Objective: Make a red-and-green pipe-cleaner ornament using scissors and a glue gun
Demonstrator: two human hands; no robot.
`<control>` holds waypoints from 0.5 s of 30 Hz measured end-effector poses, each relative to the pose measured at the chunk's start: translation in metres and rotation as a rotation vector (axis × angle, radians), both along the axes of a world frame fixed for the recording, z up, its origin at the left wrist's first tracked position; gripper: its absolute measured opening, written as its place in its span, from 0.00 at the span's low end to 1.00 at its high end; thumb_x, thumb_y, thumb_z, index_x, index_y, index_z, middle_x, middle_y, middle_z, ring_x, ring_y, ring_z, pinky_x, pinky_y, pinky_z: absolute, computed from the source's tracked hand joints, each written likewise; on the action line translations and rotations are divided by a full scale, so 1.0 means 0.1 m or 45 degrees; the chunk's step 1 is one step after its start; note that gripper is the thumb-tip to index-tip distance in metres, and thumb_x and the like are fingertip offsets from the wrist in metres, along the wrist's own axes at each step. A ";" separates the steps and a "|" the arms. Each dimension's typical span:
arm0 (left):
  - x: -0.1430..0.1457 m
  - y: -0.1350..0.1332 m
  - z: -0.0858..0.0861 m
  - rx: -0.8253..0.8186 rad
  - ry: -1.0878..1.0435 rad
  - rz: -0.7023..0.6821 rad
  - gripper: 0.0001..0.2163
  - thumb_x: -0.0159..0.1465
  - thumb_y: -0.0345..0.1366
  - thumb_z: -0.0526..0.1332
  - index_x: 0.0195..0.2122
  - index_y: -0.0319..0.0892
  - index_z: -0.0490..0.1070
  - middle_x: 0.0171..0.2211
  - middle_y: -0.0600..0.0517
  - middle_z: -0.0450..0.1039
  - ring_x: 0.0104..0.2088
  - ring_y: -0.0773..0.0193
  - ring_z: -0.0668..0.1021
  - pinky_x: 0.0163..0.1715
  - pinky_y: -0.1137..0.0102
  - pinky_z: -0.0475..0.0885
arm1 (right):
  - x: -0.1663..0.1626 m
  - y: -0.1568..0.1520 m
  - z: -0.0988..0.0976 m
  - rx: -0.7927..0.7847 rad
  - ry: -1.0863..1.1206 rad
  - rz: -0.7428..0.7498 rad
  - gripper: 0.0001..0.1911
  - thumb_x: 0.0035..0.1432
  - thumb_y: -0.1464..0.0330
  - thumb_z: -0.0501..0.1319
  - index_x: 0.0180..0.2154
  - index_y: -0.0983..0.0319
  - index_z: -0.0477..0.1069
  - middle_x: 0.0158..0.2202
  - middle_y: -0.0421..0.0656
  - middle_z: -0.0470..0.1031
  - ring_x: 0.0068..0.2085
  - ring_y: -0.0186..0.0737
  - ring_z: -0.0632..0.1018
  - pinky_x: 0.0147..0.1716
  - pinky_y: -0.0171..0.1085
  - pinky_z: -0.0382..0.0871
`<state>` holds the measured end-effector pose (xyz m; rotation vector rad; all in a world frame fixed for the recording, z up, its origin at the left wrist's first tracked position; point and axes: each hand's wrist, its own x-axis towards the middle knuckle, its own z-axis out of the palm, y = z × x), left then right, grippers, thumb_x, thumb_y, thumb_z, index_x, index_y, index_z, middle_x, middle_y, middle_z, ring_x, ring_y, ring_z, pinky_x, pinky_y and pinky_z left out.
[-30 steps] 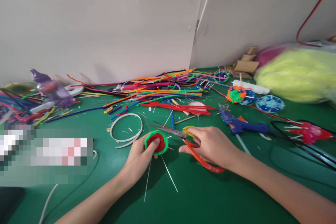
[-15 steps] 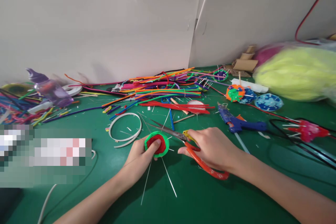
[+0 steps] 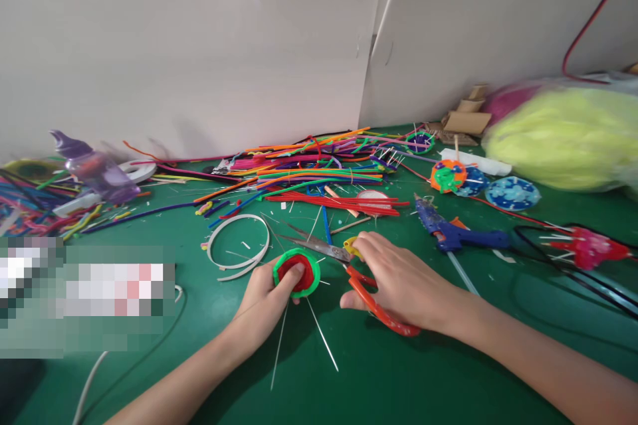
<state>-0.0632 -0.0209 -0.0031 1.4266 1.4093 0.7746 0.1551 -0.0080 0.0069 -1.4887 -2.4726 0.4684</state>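
My left hand (image 3: 264,302) pinches a round coiled disc (image 3: 297,271), red in the middle with a green rim, and thin white sticks poke out from under it. My right hand (image 3: 399,282) lies over the orange and yellow handles of a pair of scissors (image 3: 343,265), fingers curled round them. The metal blades point left, just behind the disc, and rest on the green table (image 3: 379,372).
A heap of coloured pipe cleaners (image 3: 319,176) lies behind the hands, a white ring (image 3: 239,246) to the left, a blue glue gun (image 3: 451,232) to the right. Finished discs (image 3: 448,176), a purple bottle (image 3: 97,169) and a yellow fluffy bag (image 3: 563,139) stand further out. White boards wall the back.
My right hand has shifted slightly on the scissors, whose handles swung a little toward me then back; the left hand keeps the disc in place.
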 end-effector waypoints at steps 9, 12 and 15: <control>-0.01 0.02 -0.03 -0.005 0.010 -0.027 0.17 0.63 0.50 0.54 0.26 0.41 0.64 0.23 0.55 0.65 0.24 0.68 0.67 0.24 0.74 0.64 | 0.02 0.03 -0.05 0.004 -0.001 0.031 0.26 0.54 0.45 0.57 0.36 0.61 0.60 0.39 0.48 0.68 0.39 0.47 0.73 0.36 0.46 0.70; -0.02 0.02 -0.03 -0.001 0.024 -0.031 0.18 0.64 0.50 0.54 0.26 0.41 0.64 0.22 0.55 0.65 0.24 0.68 0.67 0.24 0.74 0.64 | 0.01 0.04 -0.06 0.019 0.000 0.037 0.24 0.55 0.46 0.57 0.37 0.61 0.60 0.39 0.48 0.68 0.39 0.47 0.73 0.35 0.45 0.70; -0.02 0.02 -0.04 -0.005 0.021 -0.026 0.18 0.64 0.50 0.54 0.26 0.41 0.64 0.23 0.55 0.65 0.24 0.68 0.67 0.24 0.74 0.65 | 0.02 0.04 -0.06 0.008 0.002 0.031 0.24 0.55 0.47 0.57 0.37 0.61 0.60 0.39 0.47 0.68 0.39 0.46 0.73 0.35 0.45 0.70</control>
